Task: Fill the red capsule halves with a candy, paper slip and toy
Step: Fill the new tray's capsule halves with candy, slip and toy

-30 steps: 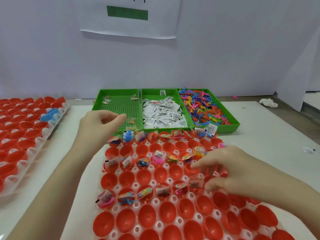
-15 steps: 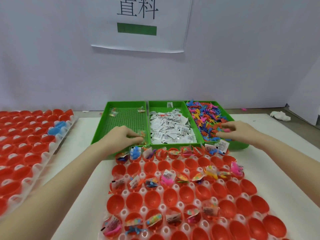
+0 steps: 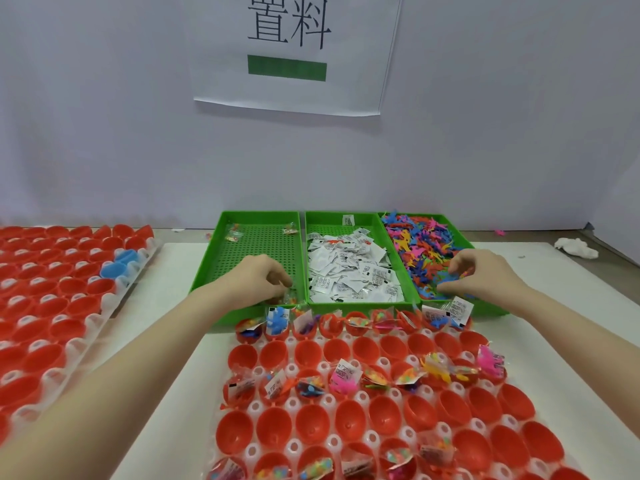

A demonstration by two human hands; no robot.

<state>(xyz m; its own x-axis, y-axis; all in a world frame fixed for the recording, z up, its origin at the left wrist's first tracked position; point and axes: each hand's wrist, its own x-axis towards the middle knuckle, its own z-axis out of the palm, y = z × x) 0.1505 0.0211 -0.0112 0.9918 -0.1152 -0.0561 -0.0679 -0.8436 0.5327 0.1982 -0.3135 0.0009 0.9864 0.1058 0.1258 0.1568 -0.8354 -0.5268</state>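
Hands reach into the green trays at mid-frame: the left hand (image 3: 258,280) curls its fingers over a candy packet (image 3: 290,299) in the left tray (image 3: 256,216), the right hand (image 3: 479,275) pinches among the coloured toys (image 3: 422,247) in the right tray (image 3: 485,308). Paper slips (image 3: 349,268) fill the middle tray (image 3: 341,218). Red capsule halves (image 3: 311,424), some filled, sit in the lower centre rack (image 3: 290,368).

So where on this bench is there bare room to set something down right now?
A white strip of mat lies between the side capsule tray and the left forearm. More shows right of the toy bin, toward the crumpled tissue. The candy bin floor is mostly bare. It is crowded along the bins' near edge, where filled capsule halves sit tight.
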